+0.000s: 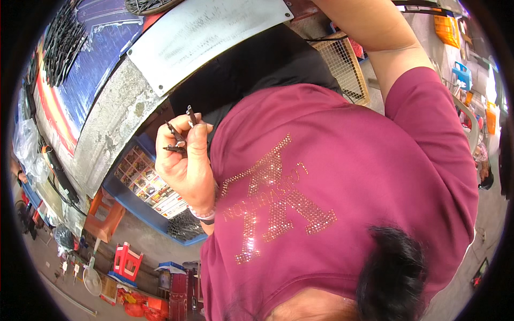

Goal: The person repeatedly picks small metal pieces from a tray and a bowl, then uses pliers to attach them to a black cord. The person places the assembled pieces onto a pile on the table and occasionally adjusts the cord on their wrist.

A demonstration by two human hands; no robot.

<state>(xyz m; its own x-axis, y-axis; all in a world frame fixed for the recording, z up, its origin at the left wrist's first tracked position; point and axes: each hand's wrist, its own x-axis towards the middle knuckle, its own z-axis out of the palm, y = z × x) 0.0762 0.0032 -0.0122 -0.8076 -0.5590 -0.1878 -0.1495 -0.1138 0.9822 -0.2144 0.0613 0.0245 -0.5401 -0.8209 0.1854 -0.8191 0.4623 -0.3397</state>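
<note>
My left hand (184, 160) is raised beside the front of my maroon shirt, with a bracelet at its wrist. Its fingers are closed around several small, dark, slender pieces with shiny spots (191, 115). They jut out between the fingertips at different angles, and their exact kind cannot be made out. From the maroon sleeve my right arm (393, 40) reaches up past the top edge of the view. The right hand itself is out of sight.
A pale metal plate (209, 37) covers part of the worktable ahead. Dark thin pieces (63, 43) are heaped on a blue surface at the far left. A blue crate (126, 195) stands below the table edge, near an orange stool (104, 216) and a red stool (127, 262).
</note>
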